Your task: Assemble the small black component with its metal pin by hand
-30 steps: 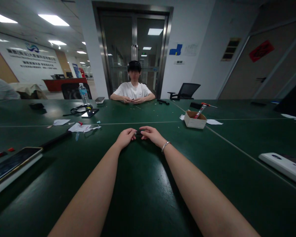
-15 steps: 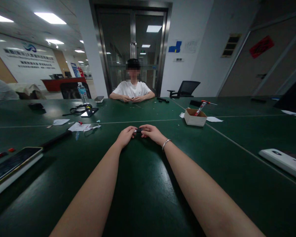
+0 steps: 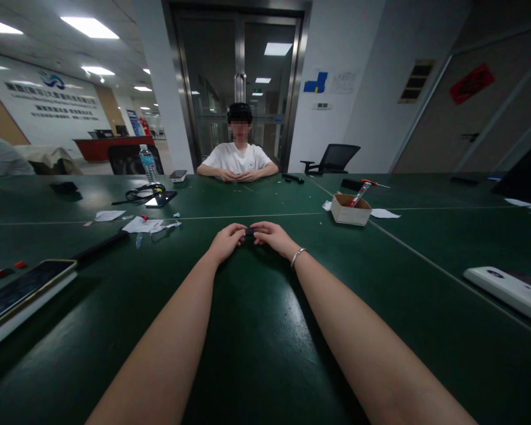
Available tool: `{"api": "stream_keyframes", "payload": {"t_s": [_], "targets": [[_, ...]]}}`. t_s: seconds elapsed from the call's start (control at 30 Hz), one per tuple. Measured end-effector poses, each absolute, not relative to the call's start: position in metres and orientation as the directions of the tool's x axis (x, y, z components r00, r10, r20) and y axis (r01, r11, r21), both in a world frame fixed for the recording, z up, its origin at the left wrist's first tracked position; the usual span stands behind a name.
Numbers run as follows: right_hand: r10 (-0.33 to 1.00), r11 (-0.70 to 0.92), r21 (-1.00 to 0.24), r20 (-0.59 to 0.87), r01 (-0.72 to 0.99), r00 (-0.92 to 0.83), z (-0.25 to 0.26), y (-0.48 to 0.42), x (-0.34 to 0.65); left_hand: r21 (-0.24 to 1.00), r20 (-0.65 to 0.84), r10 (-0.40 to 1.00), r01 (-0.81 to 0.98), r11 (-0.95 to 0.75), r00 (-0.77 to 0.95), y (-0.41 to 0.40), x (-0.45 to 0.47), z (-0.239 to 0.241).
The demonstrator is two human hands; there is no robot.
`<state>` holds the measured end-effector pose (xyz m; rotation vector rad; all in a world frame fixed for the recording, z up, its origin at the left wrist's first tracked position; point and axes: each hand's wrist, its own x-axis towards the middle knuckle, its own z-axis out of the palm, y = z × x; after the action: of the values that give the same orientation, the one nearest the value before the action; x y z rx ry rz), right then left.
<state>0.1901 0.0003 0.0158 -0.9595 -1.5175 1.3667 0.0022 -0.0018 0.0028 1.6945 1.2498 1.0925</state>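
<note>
Between my two hands is a small dark cylindrical object [image 3: 249, 232], held level just over the green table [image 3: 256, 307]. My left hand [image 3: 227, 243] pinches its left end. My right hand [image 3: 274, 237], with a silver bracelet [image 3: 298, 257] at the wrist, closes on the right end. Fingers cover both ends, and the piece is too small to tell its exact kind.
To the right stands a small open box [image 3: 350, 213] with a screwdriver [image 3: 363, 188] in it. At left lie papers [image 3: 144, 225], a phone [image 3: 30, 289] and cables [image 3: 144, 193]. A bottle [image 3: 148, 164] stands farther back. Across the table sits a person [image 3: 236, 158].
The shiny silvery part that showed by my left fingertips is no longer visible; the dark piece fills the gap between my hands. Both hands stay nearly in place.
</note>
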Motion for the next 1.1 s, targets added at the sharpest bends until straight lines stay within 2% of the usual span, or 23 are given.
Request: {"api": "stream_keyframes", "payload": {"t_s": [0.43,0.63,0.87,1.1], "targets": [[0.946,0.099,-0.995,0.088,0.020,-0.313,0.0215,-0.0050,0.1886,0.913,0.204,0.965,0.324,-0.249,0.166,-0.0016,0.0018,0.0013],[0.950,0.089,-0.996,0.081,0.012,-0.303,0.0227,-0.0065,0.1881,0.913,0.217,0.970,0.328,-0.241,0.107,-0.0027,0.0034,0.0024],[0.949,0.086,-0.996,0.071,0.037,-0.308,0.0242,-0.0074,0.1879,0.902,0.205,0.968,0.356,-0.245,0.145,-0.0033,0.0031,0.0042],[0.952,0.084,-0.996,0.074,0.023,-0.296,0.0213,-0.0038,0.1881,0.915,0.219,0.972,0.326,-0.237,0.090,-0.0073,0.0024,0.0101]]}}
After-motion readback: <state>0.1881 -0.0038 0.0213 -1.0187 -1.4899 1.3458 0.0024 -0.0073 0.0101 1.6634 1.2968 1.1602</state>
